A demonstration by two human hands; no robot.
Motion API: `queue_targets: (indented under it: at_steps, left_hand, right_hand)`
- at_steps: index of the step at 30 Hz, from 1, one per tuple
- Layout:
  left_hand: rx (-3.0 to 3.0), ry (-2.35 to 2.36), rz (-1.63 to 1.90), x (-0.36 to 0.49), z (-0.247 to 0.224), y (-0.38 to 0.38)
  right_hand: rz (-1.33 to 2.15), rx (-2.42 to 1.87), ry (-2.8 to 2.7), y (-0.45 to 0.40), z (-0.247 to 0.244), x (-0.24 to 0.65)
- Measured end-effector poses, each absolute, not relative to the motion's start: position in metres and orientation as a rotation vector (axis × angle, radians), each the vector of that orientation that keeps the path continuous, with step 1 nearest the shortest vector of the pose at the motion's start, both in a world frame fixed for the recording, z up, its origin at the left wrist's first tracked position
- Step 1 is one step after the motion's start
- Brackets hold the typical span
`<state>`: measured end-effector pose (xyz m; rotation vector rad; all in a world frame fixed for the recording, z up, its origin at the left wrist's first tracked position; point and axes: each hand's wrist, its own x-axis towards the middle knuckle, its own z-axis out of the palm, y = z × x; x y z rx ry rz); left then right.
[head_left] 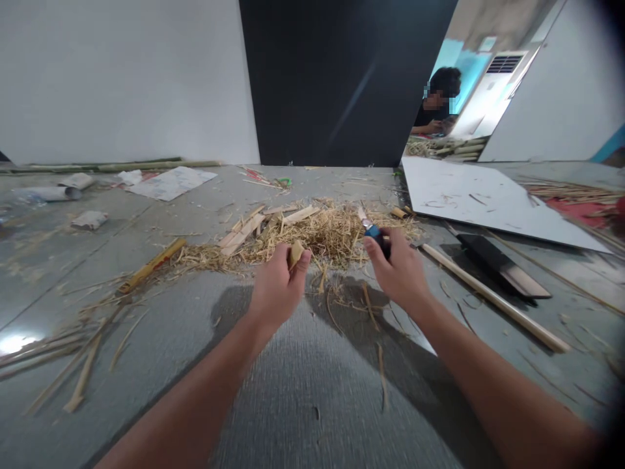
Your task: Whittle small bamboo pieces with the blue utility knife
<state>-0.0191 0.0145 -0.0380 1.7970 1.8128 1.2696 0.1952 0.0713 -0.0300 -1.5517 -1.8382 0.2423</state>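
My left hand (280,280) is closed around a short pale piece of bamboo (295,253), whose end sticks up between thumb and fingers. In my right hand (398,264) is a utility knife (374,231) with a blue and black handle, its blade pointing up and away from me. The two hands are apart, and the blade does not touch the bamboo piece. Just beyond them lies a heap of straw-coloured shavings (327,231) on the grey floor. Flat pale strips (244,234) rest at the heap's left side.
A yellow bamboo stick (153,266) lies to the left, near thin slivers (85,378). On the right are a pale rod (493,296), a black flat object (502,264) and a white board (481,192). A black panel (336,85) stands ahead; another person (439,104) sits beyond it.
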Motion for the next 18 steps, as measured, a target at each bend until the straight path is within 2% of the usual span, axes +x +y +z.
queue_targets:
  at_steps: [4, 9, 13, 18]
  left_hand:
    - [1.531, 1.317, 1.315, -0.009, -0.044, 0.011]
    - [1.079, 0.812, 1.32, 0.008, -0.044, 0.004]
    - [0.947, 0.708, 1.314, 0.014, -0.043, 0.0]
    - [1.145, 0.844, 1.29, 0.013, -0.049, -0.001]
  right_hand:
    - [0.627, -1.11, -1.823, 0.061, -0.043, 0.183]
    - [0.797, -0.852, -1.953, 0.04, -0.041, 0.164]
    - [0.861, -0.722, -2.091, 0.032, -0.038, 0.159]
    - [0.904, -0.72, -2.081, 0.035, -0.043, 0.158]
